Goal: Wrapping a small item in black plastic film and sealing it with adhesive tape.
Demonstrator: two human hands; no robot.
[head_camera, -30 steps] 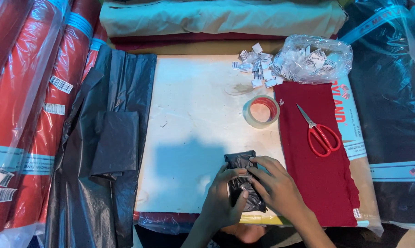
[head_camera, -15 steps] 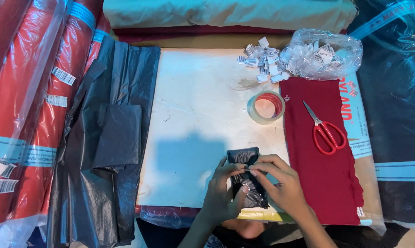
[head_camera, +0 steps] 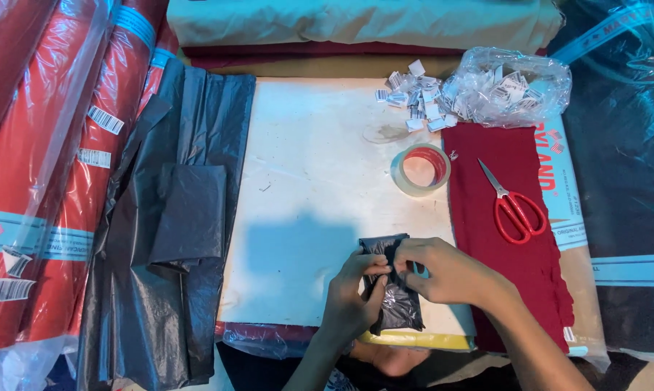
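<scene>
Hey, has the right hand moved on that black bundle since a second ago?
Yes, slightly. The right hand has slid up and left over the black bundle, toward the tape roll, its wrist swinging out over the red cloth.

A small wrapped packet lies at the near edge of the tabletop, between the left hand and the right hand. Behind it sits a tape roll; farther back, loose tags beside a bag of tags. Scissors rest on a cloth strip to the right (plastic sheets and fabric rolls lie left).
</scene>
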